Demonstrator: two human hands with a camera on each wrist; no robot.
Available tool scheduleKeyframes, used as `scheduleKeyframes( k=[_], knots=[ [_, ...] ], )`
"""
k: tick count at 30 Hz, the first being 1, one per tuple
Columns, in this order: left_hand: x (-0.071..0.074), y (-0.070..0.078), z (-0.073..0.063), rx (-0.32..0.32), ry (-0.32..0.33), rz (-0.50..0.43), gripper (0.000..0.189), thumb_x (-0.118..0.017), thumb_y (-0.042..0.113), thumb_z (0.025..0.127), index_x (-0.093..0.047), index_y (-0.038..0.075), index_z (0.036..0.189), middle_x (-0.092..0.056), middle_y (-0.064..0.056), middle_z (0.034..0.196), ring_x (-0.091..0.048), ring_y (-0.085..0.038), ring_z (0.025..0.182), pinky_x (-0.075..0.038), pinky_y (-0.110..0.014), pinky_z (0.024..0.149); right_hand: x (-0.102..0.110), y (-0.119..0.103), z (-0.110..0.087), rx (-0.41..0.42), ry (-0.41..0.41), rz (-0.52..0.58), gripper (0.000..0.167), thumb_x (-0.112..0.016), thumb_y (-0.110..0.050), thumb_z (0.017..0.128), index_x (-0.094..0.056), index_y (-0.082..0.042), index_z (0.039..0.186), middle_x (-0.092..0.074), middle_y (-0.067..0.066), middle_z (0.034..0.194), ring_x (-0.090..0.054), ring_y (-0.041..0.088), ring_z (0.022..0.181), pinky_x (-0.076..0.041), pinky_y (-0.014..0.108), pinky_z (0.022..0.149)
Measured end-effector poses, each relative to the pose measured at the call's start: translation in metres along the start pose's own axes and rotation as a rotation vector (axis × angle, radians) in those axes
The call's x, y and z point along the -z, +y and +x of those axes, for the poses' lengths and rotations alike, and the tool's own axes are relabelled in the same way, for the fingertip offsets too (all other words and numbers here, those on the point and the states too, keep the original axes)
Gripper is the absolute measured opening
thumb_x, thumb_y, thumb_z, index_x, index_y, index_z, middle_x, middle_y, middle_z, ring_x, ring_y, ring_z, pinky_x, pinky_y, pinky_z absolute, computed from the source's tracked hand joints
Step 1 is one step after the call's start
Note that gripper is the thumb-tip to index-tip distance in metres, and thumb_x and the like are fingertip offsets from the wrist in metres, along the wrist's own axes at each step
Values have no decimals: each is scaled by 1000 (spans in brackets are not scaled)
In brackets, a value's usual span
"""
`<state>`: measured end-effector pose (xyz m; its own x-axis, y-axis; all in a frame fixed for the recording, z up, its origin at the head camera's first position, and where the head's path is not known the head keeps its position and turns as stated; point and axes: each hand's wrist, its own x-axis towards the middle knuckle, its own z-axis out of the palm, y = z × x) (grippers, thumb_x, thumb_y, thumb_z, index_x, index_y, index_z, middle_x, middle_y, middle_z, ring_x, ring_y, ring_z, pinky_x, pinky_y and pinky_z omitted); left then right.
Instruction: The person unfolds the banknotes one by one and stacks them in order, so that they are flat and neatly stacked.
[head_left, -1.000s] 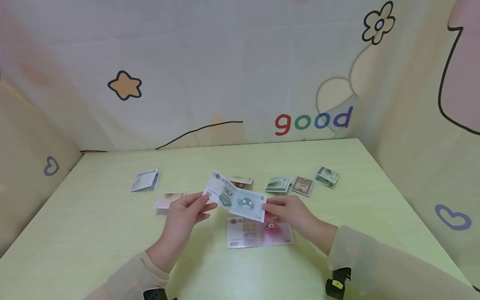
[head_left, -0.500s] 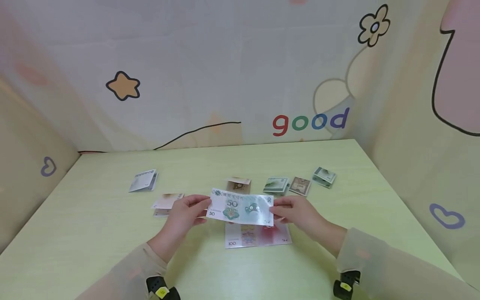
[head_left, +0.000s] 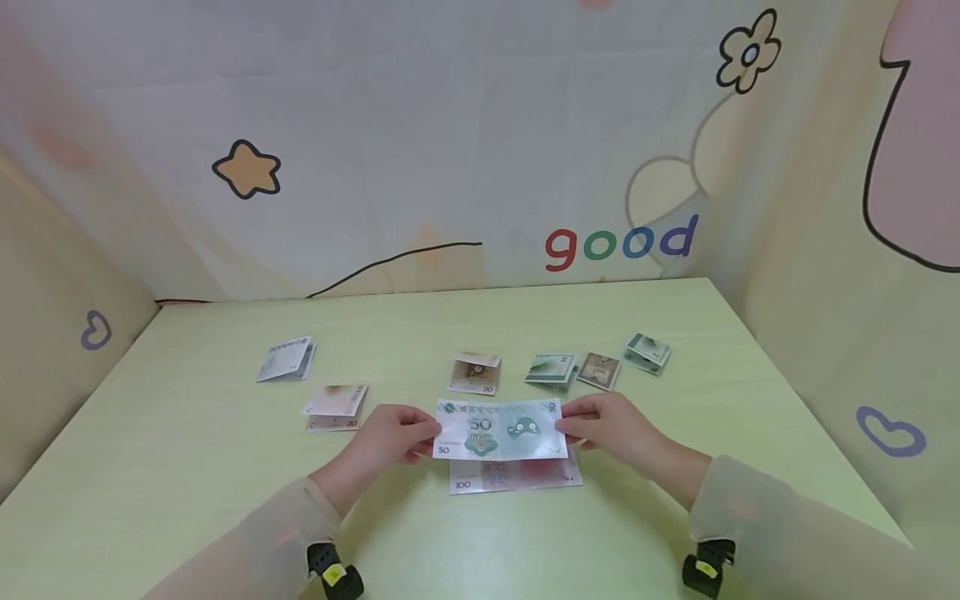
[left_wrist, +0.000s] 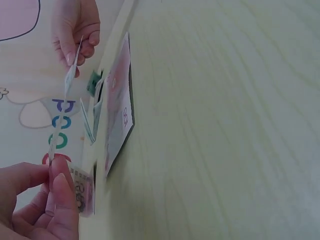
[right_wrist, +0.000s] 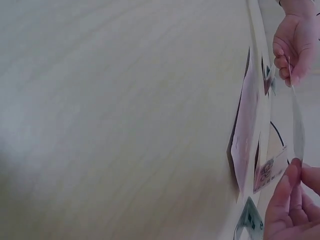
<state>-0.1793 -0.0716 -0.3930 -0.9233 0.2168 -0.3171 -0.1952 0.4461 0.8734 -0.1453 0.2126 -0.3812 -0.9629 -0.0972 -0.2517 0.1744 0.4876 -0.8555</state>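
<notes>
A greenish-white play banknote marked 50 (head_left: 500, 431) is stretched between my two hands, spread out and raised over the table. Its left end is pinched by my left hand (head_left: 393, 435), thumb against fingers. My right hand (head_left: 611, 423) pinches the opposite end. Beneath it, a pink banknote marked 100 (head_left: 517, 477) lies unfolded on the table, its upper part hidden in the head view. Both wrist views show the 50 note (left_wrist: 62, 107) nearly edge-on, apart from the 100 note (right_wrist: 245, 125).
Folded notes lie farther back on the pale table (head_left: 225, 467): a bluish-white one (head_left: 287, 360), a pinkish one (head_left: 335, 407), a brown one (head_left: 475, 374), a green one (head_left: 552, 370), a small brown one (head_left: 599, 371) and another green one (head_left: 648, 353). A printed cloth (head_left: 375, 150) stands behind.
The 50 note has gone from creased and tilted to flat and level. Both hands have moved slightly right and down with it, covering more of the 100 note in the head view.
</notes>
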Motion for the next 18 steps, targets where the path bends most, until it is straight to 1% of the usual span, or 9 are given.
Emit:
scheduleKeyframes(
  k=[3, 7, 12, 14, 18],
  knots=[
    [-3, 1, 1, 1, -24, 41, 14, -63, 11, 88, -67, -1, 92, -66, -5, 73, -61, -14, 64, -50, -27, 59, 4, 4, 1, 4, -13, -45, 29, -67, -12, 86, -65, 3, 110, -69, 9, 95, -64, 19, 78, -53, 33, 70],
    [-6, 3, 2, -6, -53, 73, 12, -64, 10, 87, -68, -1, 90, -66, -6, 70, -60, -13, 62, -50, -26, 58, 9, 8, 2, 40, -25, -102, 27, -67, -10, 85, -65, 5, 108, -69, 9, 90, -65, 19, 76, -53, 32, 67],
    [-9, 3, 3, -16, -84, 117, 10, -64, 8, 86, -69, -1, 88, -65, -5, 68, -59, -12, 60, -50, -25, 56, 10, 10, 4, 68, -22, -195, 27, -69, -9, 83, -65, 4, 107, -67, 4, 81, -62, 16, 69, -49, 28, 60],
    [-10, 2, 3, -19, -95, 142, 9, -64, 8, 86, -69, -1, 87, -65, -5, 68, -59, -11, 59, -49, -24, 56, 10, 10, 4, 83, -24, -246, 30, -70, -10, 82, -64, 3, 109, -66, 1, 77, -58, 14, 66, -45, 26, 57],
    [-11, 1, 3, -19, -118, 179, 9, -65, 9, 87, -68, 0, 86, -64, -4, 68, -59, -11, 59, -50, -24, 56, 9, 12, 4, 140, -32, -338, 43, -71, -9, 81, -58, 3, 120, -63, -2, 71, -52, 12, 61, -39, 26, 53]
  ],
)
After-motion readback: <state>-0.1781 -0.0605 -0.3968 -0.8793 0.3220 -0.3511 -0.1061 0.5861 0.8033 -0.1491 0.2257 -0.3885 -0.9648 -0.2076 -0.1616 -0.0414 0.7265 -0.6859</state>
